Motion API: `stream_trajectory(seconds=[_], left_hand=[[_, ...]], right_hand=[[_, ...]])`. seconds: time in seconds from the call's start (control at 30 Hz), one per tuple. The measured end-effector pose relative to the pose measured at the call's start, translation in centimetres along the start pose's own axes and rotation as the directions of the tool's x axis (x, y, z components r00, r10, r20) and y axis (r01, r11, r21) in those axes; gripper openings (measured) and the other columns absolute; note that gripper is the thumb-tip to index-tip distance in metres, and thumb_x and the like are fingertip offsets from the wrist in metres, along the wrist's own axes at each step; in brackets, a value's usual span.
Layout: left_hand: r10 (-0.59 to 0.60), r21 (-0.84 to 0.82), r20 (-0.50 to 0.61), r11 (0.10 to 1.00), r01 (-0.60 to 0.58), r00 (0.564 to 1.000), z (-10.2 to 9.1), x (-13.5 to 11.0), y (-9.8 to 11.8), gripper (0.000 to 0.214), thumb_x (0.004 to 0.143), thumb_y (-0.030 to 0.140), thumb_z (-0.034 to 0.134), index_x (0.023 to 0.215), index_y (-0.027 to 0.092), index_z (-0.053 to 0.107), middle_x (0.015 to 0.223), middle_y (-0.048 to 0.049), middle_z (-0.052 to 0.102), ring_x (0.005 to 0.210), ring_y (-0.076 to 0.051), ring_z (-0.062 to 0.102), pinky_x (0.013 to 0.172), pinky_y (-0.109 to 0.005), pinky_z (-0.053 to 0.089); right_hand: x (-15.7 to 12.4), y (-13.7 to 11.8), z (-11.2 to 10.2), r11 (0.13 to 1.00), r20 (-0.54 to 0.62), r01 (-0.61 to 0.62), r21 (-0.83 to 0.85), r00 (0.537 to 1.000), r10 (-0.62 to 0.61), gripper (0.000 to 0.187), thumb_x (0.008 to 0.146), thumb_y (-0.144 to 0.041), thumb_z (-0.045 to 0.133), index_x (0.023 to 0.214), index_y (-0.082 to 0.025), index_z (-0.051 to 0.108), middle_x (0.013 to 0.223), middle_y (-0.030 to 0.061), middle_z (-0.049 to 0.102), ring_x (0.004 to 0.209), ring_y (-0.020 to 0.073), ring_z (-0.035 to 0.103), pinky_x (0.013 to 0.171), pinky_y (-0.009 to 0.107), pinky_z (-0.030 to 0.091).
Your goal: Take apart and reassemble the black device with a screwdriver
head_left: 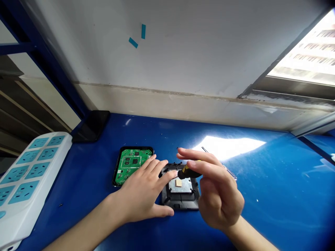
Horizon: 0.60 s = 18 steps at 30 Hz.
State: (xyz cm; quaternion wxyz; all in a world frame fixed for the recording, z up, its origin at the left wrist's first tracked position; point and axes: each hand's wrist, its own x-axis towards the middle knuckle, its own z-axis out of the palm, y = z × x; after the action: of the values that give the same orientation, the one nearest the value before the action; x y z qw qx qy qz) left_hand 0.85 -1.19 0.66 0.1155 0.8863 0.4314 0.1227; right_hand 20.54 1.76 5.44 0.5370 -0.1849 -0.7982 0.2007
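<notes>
My right hand point(221, 191) grips a screwdriver point(187, 172) with a black and yellow handle, pointing toward a black plastic cover point(180, 205). On the cover lies a silver metal plate point(186, 188) with a small beige square pad point(178, 183). My left hand point(141, 188) is open, its fingers spread, with the index finger reaching onto the plate close to the screwdriver and the thumb at the cover's near edge. The screwdriver's tip is hidden at that finger. Left of the cover, partly behind my left hand, a green circuit board point(131, 164) sits in a black shell.
A white power strip point(34, 195) with blue sockets stands at the left. Beyond it a dark, flat object point(91, 125) lies by the blue frame post. Behind my right hand a thin, shiny tool point(230, 172) partly shows on the blue table point(274, 188). A wall borders the back.
</notes>
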Motion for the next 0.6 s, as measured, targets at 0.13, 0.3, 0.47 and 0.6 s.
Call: stream_trajectory(seconds=[0.13, 0.3, 0.47, 0.6], left_hand=[[-0.022, -0.016, 0.022, 1.000, 0.022, 1.000, 0.06, -0.11, -0.08, 0.095, 0.073, 0.065, 0.085, 0.149, 0.024, 0.044, 0.155, -0.0206, 0.048, 0.148, -0.048, 0.037, 0.120, -0.066, 0.032], [-0.025, -0.007, 0.036, 1.000, 0.025, 0.999, -0.02, -0.16, -0.09, 0.095, 0.074, 0.067, 0.082, 0.150, 0.026, 0.042, 0.155, -0.0223, 0.047, 0.147, -0.051, 0.035, 0.114, -0.070, 0.037], [-0.007, 0.003, 0.017, 1.000, 0.007, 1.000, -0.22, 0.04, 0.02, 0.093, 0.073, 0.066, 0.084, 0.147, 0.025, 0.044, 0.150, -0.0231, 0.051, 0.145, -0.048, 0.041, 0.117, -0.069, 0.034], [-0.005, 0.017, 0.024, 1.000, 0.004, 1.000, -0.26, 0.05, 0.07, 0.093, 0.074, 0.066, 0.083, 0.147, 0.025, 0.043, 0.151, -0.0238, 0.050, 0.146, -0.049, 0.040, 0.115, -0.070, 0.037]], right_hand=[[0.30, -0.21, -0.17, 0.997, -0.052, 0.033, -0.067, 0.998, -0.037, 0.019, 0.098, -0.031, 0.065, 0.113, -0.020, 0.069, 0.108, 0.0082, 0.061, 0.098, 0.0207, 0.069, 0.077, 0.038, 0.063], [0.24, 0.01, -0.28, 0.995, -0.069, 0.028, -0.096, 0.997, -0.034, 0.033, 0.090, 0.000, 0.063, 0.117, -0.019, 0.067, 0.107, 0.0078, 0.068, 0.100, 0.0196, 0.069, 0.076, 0.035, 0.062], [-0.12, 0.58, -0.32, 0.998, -0.016, -0.055, 0.024, 0.998, 0.055, 0.044, 0.099, -0.002, 0.039, 0.135, -0.018, 0.059, 0.129, 0.0118, 0.068, 0.116, 0.0228, 0.067, 0.087, 0.044, 0.061], [-0.14, 0.52, -0.42, 1.000, -0.023, -0.012, 0.016, 1.000, 0.013, 0.025, 0.103, -0.021, 0.052, 0.125, -0.019, 0.065, 0.123, 0.0110, 0.063, 0.111, 0.0236, 0.067, 0.084, 0.044, 0.062]])
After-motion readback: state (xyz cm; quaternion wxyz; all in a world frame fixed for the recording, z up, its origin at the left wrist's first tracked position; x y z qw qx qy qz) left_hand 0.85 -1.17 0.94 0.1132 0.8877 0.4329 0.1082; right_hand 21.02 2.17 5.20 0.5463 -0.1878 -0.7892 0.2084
